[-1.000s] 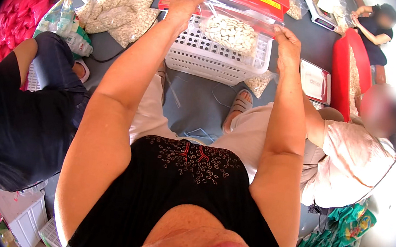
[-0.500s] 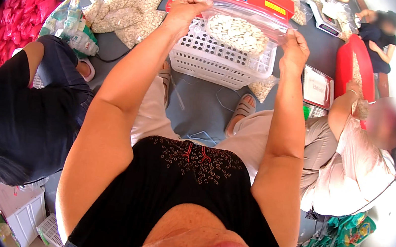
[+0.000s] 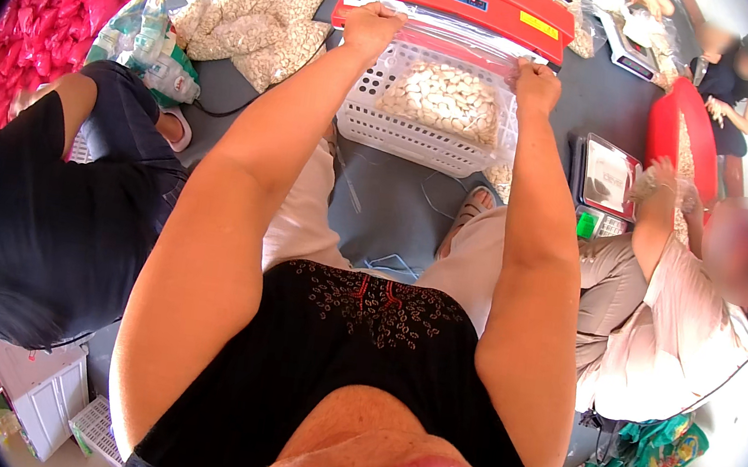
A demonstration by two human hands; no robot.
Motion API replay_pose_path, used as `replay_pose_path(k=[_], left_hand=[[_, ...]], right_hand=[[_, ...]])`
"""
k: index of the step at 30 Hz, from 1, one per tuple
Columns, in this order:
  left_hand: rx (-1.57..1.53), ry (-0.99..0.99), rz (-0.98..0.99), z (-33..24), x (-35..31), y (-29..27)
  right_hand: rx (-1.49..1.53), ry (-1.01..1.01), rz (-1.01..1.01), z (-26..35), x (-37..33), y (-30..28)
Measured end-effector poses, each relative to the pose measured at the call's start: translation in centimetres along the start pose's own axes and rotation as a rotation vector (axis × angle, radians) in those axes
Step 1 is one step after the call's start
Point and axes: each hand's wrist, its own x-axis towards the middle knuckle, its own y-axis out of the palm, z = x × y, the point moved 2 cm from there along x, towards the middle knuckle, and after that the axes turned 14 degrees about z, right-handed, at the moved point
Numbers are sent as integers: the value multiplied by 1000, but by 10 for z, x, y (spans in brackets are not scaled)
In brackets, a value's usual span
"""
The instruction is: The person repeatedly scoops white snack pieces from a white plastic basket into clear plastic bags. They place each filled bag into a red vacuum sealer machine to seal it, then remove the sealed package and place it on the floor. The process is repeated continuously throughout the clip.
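Observation:
A clear plastic bag (image 3: 444, 99) of pale, flat seeds or beans lies over an upturned white perforated crate (image 3: 409, 144). My left hand (image 3: 371, 29) pinches the bag's left top corner. At the right top corner my right hand (image 3: 536, 87) is closed on the plastic. Stretched between both hands, the bag's mouth lies along the front edge of a red bag sealer (image 3: 460, 7). The contents rest in the bag's lower part, on the crate. How far the edge reaches into the sealer I cannot tell.
Filled bags (image 3: 254, 29) lie left of the crate beside a bag of bottles (image 3: 147, 53). At right are a scale (image 3: 610, 175) and a red tub (image 3: 689, 133), where a person (image 3: 666, 310) works. Another person (image 3: 64, 221) sits at left. Red packets (image 3: 44, 11) are piled far left.
The bag has come down from being held up above the crate onto it. Both hands have brought its top edge against the sealer's front. The person at right has moved their hands within the tub.

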Motion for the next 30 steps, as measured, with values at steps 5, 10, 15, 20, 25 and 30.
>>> replay_pose_path(k=[5, 10, 15, 20, 25, 30], left_hand=[[364, -256, -146, -13, -16, 12], [409, -363, -204, -13, -13, 10], [342, -432, -225, -10, -4, 13], [-13, -270, -214, 39, 16, 5], [-246, -303, -60, 11, -10, 15], [-224, -266, -93, 37, 10, 15]], right_hand=[[-336, 219, -55, 0, -6, 4], [-385, 281, -54, 18, -15, 9], [-348, 378, -146, 1, -4, 6], [-320, 386, -102, -8, 6, -2], [-482, 329, -191, 15, 0, -22], [-474, -77, -200, 75, -31, -8]])
